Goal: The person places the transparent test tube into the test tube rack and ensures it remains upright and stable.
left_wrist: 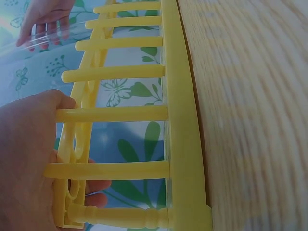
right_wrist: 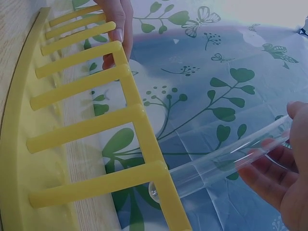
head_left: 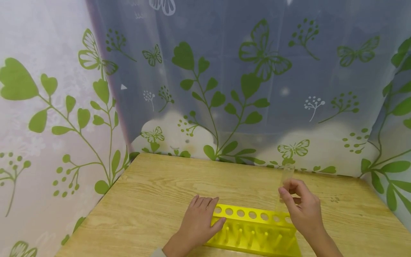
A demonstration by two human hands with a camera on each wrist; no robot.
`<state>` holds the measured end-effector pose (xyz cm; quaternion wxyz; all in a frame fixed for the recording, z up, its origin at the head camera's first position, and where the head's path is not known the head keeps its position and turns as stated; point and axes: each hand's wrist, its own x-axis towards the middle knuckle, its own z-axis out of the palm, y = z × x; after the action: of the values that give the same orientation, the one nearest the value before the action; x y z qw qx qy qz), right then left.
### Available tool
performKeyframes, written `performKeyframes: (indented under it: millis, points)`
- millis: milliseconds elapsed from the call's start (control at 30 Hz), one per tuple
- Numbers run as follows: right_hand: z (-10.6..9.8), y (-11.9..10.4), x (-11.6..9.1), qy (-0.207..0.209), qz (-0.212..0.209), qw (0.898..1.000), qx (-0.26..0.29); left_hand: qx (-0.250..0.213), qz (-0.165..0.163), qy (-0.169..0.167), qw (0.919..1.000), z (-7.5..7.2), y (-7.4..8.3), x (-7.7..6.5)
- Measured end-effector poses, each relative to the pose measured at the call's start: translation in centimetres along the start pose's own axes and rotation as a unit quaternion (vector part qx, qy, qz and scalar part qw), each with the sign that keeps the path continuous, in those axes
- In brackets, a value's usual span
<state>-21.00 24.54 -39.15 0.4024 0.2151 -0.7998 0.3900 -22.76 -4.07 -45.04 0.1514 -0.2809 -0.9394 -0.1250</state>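
Note:
A yellow test tube rack (head_left: 248,221) stands on the table, with a row of round holes along its top bar and upright pegs below. My left hand (head_left: 199,221) grips the left end of that bar, thumb (left_wrist: 60,100) in front and fingers behind. Between thumb and fingers, my right hand (head_left: 305,207) pinches a clear test tube (right_wrist: 216,163) above the rack's right end. The tube is tilted slightly, and its rounded bottom shows just below the top bar in the right wrist view. In the head view the tube (head_left: 287,174) looks faint.
The rack rests on a light wood-grain table (head_left: 154,200). Behind it hangs a blue-grey curtain (head_left: 218,117) printed with green leaves and butterflies. A pale printed sheet (head_left: 57,114) rises along the left side.

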Motion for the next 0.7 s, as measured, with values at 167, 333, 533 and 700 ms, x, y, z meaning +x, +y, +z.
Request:
performKeyframes:
  millis: [167, 333, 533, 700]
  points:
    - [-0.03, 0.07, -0.07, -0.002, -0.006, 1.000, 0.004, 0.000, 0.004, 0.009, 1.0000, 0.25, -0.07, -0.11]
    - [-0.09, 0.14, -0.12, -0.003, -0.007, 1.000, 0.004, -0.002, 0.002, 0.005, 1.0000, 0.26, -0.11, -0.10]
    - [-0.15, 0.10, -0.07, -0.006, -0.002, 1.000, 0.002, 0.001, 0.003, 0.007, 1.0000, 0.23, -0.08, -0.10]
    - [-0.11, 0.13, -0.09, -0.008, 0.000, 1.000, 0.001, 0.001, 0.008, 0.020, 0.9998, 0.19, -0.08, -0.16]
